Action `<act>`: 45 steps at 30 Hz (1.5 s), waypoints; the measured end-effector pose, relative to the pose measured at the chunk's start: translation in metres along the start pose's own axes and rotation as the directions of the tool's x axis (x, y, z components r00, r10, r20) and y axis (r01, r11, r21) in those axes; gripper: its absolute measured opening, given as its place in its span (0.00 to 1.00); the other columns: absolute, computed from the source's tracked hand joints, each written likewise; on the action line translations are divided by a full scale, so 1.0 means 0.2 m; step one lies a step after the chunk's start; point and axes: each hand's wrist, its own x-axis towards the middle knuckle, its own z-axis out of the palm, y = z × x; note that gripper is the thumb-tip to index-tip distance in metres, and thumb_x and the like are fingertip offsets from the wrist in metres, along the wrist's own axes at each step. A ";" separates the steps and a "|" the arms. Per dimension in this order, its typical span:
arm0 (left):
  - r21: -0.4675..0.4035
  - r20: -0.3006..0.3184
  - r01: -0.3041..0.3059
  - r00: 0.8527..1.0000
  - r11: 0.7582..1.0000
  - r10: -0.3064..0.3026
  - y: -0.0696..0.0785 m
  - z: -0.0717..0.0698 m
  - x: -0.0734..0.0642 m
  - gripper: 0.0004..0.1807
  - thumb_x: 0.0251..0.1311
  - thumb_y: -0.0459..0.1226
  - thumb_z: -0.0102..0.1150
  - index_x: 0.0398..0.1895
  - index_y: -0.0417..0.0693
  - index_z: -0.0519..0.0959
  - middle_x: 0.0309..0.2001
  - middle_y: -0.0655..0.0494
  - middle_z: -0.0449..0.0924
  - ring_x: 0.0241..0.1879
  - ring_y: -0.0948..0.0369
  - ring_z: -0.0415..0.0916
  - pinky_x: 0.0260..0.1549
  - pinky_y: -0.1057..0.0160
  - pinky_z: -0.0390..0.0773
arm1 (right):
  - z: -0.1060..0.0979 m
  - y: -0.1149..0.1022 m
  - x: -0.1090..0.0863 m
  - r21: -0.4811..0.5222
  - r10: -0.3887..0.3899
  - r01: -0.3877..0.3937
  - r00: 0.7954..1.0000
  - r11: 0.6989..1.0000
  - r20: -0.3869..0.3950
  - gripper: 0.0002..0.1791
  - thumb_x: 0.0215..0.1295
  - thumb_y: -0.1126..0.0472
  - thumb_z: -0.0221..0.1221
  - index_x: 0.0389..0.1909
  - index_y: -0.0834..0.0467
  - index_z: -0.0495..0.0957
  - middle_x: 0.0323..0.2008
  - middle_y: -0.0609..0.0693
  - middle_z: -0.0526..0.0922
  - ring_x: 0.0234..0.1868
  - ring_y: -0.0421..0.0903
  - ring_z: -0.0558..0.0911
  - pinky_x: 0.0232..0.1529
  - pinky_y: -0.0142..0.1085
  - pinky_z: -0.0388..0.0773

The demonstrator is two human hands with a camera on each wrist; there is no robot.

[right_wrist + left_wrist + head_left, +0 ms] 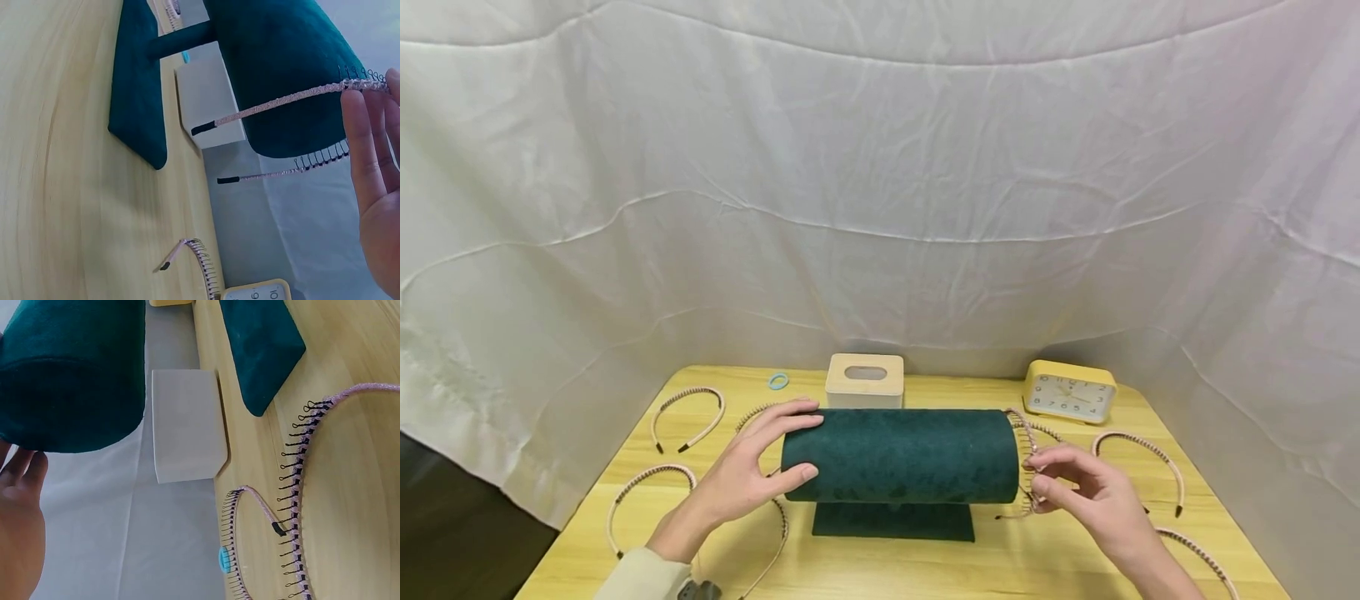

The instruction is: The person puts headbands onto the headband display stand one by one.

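A dark green velvet roll (895, 454) lies sideways on its stand (891, 521) on the wooden table. My left hand (752, 467) rests on the roll's left end, thumb in front and fingers spread over the top. At the opposite end, my right hand (1090, 496) pinches a pink headband (281, 100) with wire teeth. Its two dark-tipped legs pass on either side of the roll's end in the right wrist view. How far the headband sits over the roll, I cannot tell. In the left wrist view, only part of the left hand (22, 519) shows, against the roll.
Similar headbands lie left (688, 400) and right (1150, 450) of the stand, several in all. Behind the roll is a tissue box (865, 383). A yellow clock (1070, 392) stands at the back right, and a blue ring (778, 381) lies back left.
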 end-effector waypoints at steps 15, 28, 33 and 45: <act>-0.021 -0.041 -0.058 0.998 0.998 0.057 -0.01 0.00 0.01 0.33 0.63 0.38 0.80 0.71 0.62 0.81 0.74 0.55 0.77 0.76 0.57 0.71 0.76 0.73 0.62 | 0.09 -0.08 0.05 -0.142 -0.068 0.064 0.997 0.988 -0.025 0.18 0.72 0.78 0.64 0.59 0.65 0.83 0.51 0.44 0.88 0.40 0.42 0.89 0.36 0.43 0.92; -0.014 -0.027 -0.030 0.999 0.999 0.030 0.00 0.00 0.02 0.33 0.63 0.40 0.80 0.71 0.64 0.81 0.75 0.58 0.76 0.76 0.58 0.71 0.77 0.71 0.63 | 0.12 -0.08 0.06 -0.227 -0.096 0.093 0.995 0.969 -0.004 0.25 0.70 0.75 0.68 0.67 0.61 0.83 0.54 0.49 0.84 0.38 0.45 0.90 0.37 0.44 0.92; -0.015 -0.025 -0.026 0.999 1.000 0.025 0.00 0.00 0.01 0.33 0.63 0.40 0.80 0.71 0.65 0.81 0.75 0.60 0.76 0.76 0.59 0.71 0.76 0.71 0.64 | 0.12 -0.08 0.06 -0.217 -0.130 0.135 0.991 0.967 0.039 0.25 0.69 0.77 0.67 0.67 0.63 0.83 0.54 0.49 0.81 0.38 0.43 0.89 0.37 0.43 0.92; -0.019 -0.023 -0.019 1.000 1.000 0.019 0.00 0.00 0.01 0.33 0.63 0.40 0.80 0.71 0.65 0.81 0.75 0.60 0.76 0.76 0.59 0.71 0.77 0.71 0.64 | 0.13 -0.03 0.09 -0.291 -0.265 0.272 0.962 0.917 0.063 0.27 0.62 0.81 0.69 0.61 0.62 0.87 0.52 0.48 0.76 0.35 0.39 0.82 0.26 0.33 0.87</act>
